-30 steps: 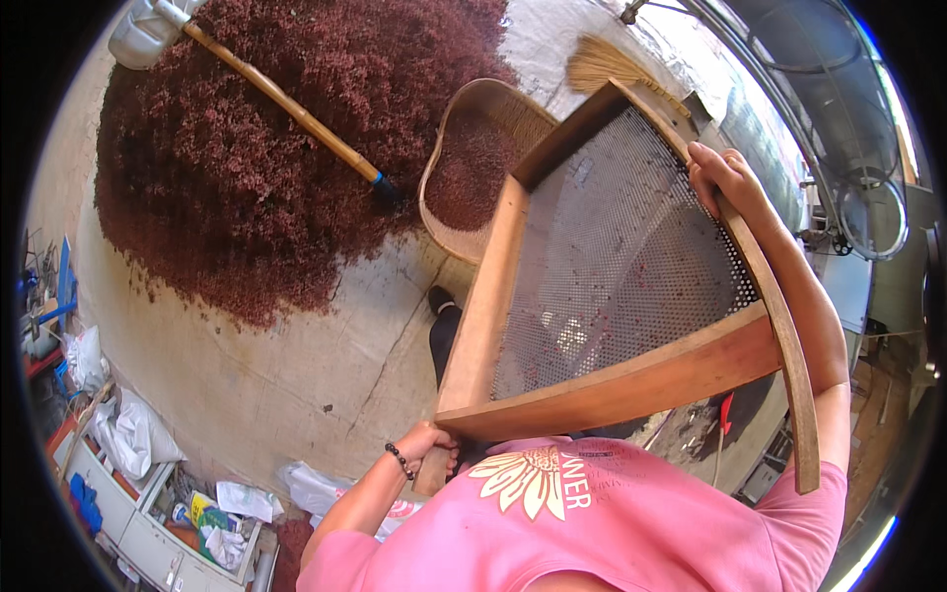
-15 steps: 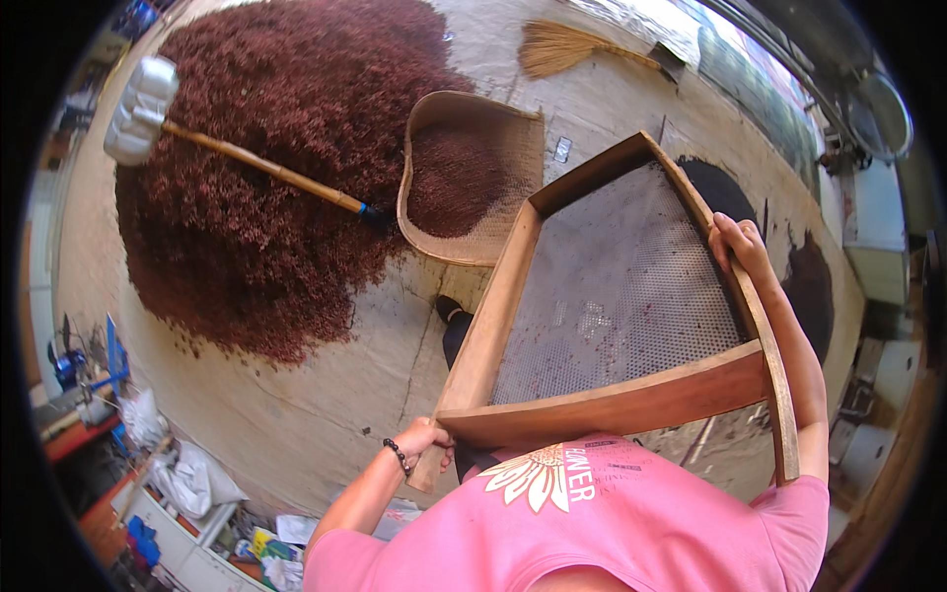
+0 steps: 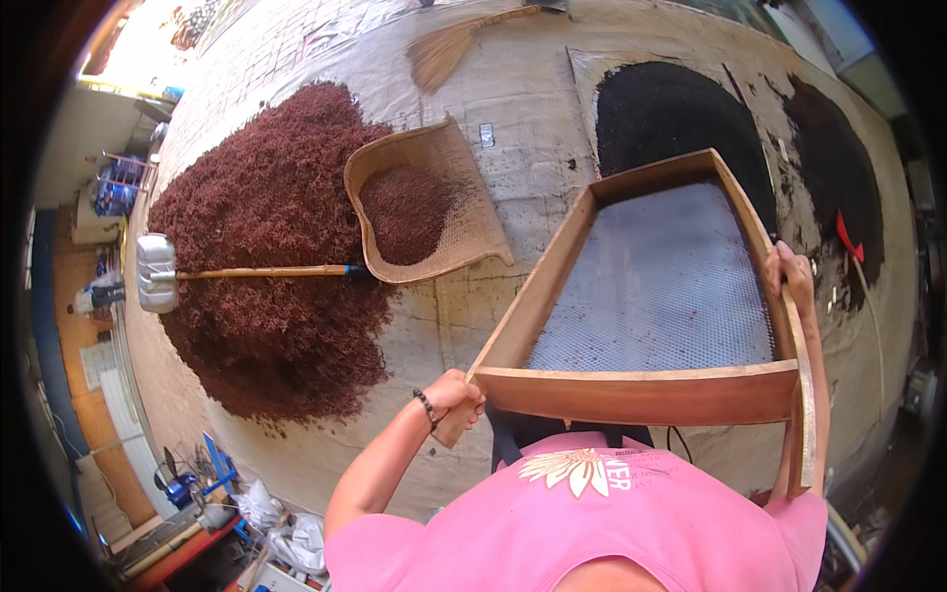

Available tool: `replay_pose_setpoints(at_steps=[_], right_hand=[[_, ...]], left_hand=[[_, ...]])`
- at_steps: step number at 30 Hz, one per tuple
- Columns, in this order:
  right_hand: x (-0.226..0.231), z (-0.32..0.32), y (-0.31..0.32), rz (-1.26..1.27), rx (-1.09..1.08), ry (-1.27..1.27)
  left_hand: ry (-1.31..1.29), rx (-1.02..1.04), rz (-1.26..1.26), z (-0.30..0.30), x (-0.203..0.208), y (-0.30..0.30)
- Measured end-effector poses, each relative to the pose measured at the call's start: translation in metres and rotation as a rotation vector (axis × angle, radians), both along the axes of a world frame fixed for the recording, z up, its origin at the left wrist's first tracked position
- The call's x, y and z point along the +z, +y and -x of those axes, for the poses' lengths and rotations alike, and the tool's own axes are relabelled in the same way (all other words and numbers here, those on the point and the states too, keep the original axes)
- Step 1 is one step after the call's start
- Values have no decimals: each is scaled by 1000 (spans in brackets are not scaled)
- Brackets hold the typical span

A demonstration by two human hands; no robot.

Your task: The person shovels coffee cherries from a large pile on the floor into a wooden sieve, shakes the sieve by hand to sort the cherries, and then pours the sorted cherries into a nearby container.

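Before my body I hold up a wooden-framed sieve (image 3: 641, 397) with a perforated metal sheet, on which a few dark red bits are scattered. My left hand (image 3: 456, 395), a beaded bracelet at its wrist, is closed round the frame's near left handle end. Higher up, my right hand (image 3: 791, 268) grips the right side rail. To the left, a woven scoop basket (image 3: 478, 212) holds small reddish-brown grains (image 3: 404, 212) and rests against a large heap of dark red dried plant matter (image 3: 266, 217).
A bamboo-handled tool with a silvery head (image 3: 157, 273) lies across the heap. A straw broom (image 3: 439, 57) is at the far side. Black material (image 3: 681, 109) and a second dark pile (image 3: 838, 168) spread at the right, near a red-headed stick (image 3: 848, 237). White bags (image 3: 296, 543) sit at lower left.
My view has swung to the right, bringing the black pile more into sight. The sieve stays in both hands, with fewer bits showing on its sheet.
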State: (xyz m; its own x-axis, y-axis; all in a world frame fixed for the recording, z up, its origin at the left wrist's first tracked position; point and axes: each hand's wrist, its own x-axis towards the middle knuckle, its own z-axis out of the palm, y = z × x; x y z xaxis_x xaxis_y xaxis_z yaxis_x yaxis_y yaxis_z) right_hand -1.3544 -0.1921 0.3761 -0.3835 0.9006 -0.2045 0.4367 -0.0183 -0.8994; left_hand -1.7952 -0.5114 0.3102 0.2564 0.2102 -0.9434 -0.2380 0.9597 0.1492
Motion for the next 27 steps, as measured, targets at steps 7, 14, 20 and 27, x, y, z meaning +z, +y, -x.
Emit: replay_pose_setpoints(at_steps=[7,14,20,27], right_hand=[[-7,-116,-89,37,-148,41],[-31,-174,-158,154,-356,-64],[-69,-249,-195,169,-367,-30],[-123,-372,-230,167,-331,159]], left_hand=[[1,-251,24,-46,-21,27],[-34,-395,60,-103,-46,1],[-6,-423,114,-169,-49,-21],[141,-363,178,-291,-27,-59]])
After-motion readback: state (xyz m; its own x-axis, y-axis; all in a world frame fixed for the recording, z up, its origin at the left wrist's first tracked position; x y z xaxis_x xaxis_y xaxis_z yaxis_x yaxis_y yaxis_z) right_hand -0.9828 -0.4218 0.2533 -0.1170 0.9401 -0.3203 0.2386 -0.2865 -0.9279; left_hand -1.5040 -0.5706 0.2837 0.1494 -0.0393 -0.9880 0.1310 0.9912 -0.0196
